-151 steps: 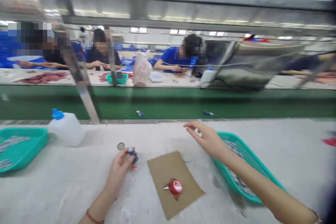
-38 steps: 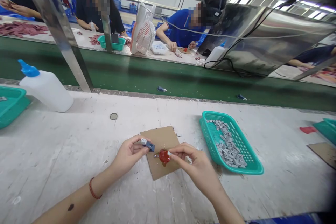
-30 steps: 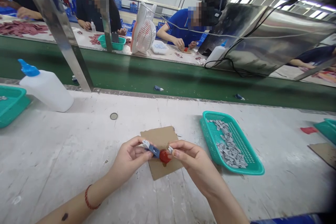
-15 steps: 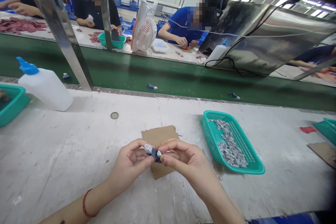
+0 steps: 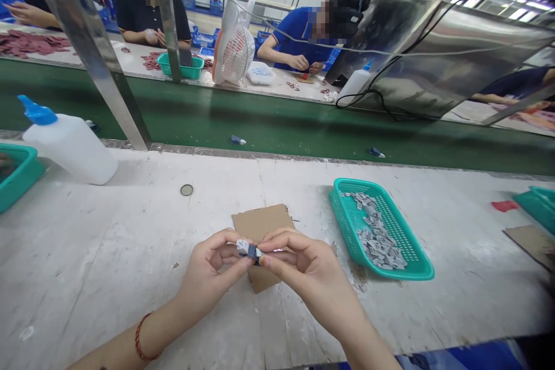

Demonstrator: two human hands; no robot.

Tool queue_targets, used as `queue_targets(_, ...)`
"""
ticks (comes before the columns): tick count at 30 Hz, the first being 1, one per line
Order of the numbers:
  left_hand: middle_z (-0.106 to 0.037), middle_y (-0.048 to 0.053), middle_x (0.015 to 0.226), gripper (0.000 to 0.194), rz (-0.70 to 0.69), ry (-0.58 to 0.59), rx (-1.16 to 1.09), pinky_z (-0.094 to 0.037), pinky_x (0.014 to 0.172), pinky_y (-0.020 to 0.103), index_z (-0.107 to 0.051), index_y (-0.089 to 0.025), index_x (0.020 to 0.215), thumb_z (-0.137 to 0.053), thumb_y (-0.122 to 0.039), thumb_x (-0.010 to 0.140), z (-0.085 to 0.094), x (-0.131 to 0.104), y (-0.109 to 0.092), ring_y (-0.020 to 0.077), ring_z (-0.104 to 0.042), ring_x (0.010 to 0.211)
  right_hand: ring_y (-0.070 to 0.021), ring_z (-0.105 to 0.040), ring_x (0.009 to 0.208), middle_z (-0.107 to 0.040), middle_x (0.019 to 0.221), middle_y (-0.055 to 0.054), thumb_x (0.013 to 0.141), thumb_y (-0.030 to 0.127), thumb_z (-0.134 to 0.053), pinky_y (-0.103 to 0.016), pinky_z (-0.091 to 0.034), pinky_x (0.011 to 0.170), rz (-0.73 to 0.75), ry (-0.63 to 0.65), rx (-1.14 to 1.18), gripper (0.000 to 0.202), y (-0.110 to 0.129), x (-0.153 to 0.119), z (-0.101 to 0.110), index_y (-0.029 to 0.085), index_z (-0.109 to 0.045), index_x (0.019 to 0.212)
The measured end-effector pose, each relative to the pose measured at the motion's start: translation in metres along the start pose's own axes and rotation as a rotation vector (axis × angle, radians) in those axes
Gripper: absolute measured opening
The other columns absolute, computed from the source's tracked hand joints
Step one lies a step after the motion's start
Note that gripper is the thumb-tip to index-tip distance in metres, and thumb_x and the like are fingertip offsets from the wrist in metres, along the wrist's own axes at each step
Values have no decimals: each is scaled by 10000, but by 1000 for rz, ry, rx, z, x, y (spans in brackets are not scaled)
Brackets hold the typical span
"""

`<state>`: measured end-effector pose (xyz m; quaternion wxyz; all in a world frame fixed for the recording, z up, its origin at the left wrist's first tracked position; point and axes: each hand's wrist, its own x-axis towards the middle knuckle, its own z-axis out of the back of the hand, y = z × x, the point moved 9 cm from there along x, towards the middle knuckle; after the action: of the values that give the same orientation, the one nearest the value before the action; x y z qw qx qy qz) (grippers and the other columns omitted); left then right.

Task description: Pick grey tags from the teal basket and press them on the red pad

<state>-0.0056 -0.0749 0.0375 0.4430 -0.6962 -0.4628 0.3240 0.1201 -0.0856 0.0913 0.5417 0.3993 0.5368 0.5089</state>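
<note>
Between both hands is a small dark-blue and light-grey plastic piece (image 5: 248,251), held above a square of brown cardboard (image 5: 262,221). My left hand (image 5: 212,266) pinches its left side between thumb and fingers, next to a light-grey end. My right hand (image 5: 303,260) grips the right side, thumb and forefinger pressed on another pale bit; the fingertips hide part of the piece. Right of the hands stands a green basket (image 5: 411,243) with many small grey parts (image 5: 381,243) inside.
A white bottle with a blue cap (image 5: 78,147) stands at the left by another green basket (image 5: 26,176). A bottle cap (image 5: 186,189) lies on the table. Beyond runs a green conveyor belt (image 5: 186,121) carrying blue-grey pieces (image 5: 237,140). Several co-workers sit across it.
The pieces on the belt have shifted left. My right thumb and forefinger have closed in further over the piece's right end. The whole view has moved slightly.
</note>
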Motion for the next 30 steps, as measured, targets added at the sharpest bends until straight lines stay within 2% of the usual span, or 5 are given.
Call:
queue_targets(7,-670,54,889,62,-78,-43,84,-566,750,255,-703,-193,877,-699,-204,816,1,-4,-8,173,-662,828,-188,-653,853,-671,879,-48,802,245,-692,-302,-558,763,47,5,-80,55,5,-3,0,217,-733,826)
queue_targets(15,-715,59,892,111,-123,26,126,-550,747,276,-741,-221,899,-725,-192,793,-3,-7,-19,191,-668,842,-127,-598,712,-604,792,7,621,317,-865,-233,-499,624,-191,182,313,310,-22,0,-15,183,-612,740)
queue_targets(20,-672,13,759,136,-151,-29,167,-530,675,294,-752,-256,875,-771,-212,747,1,-7,-25,150,-629,632,-130,-591,621,-587,723,30,806,562,-665,-257,-511,574,-170,361,514,409,-18,-4,-43,240,-456,945)
queue_targets(23,-637,2,732,101,-72,-17,77,-530,582,313,-726,-240,885,-734,-256,786,-3,-4,-17,132,-586,497,-102,-509,535,-543,637,53,886,559,-564,-200,-419,506,-82,365,457,353,-11,1,-49,253,-418,985)
queue_targets(30,-693,63,945,115,-162,-110,289,-457,946,378,-696,-201,859,-632,-296,867,4,32,-37,254,-616,1022,-98,-422,574,-455,653,54,953,471,-482,-209,-324,530,141,172,173,235,12,42,-27,241,-481,1002)
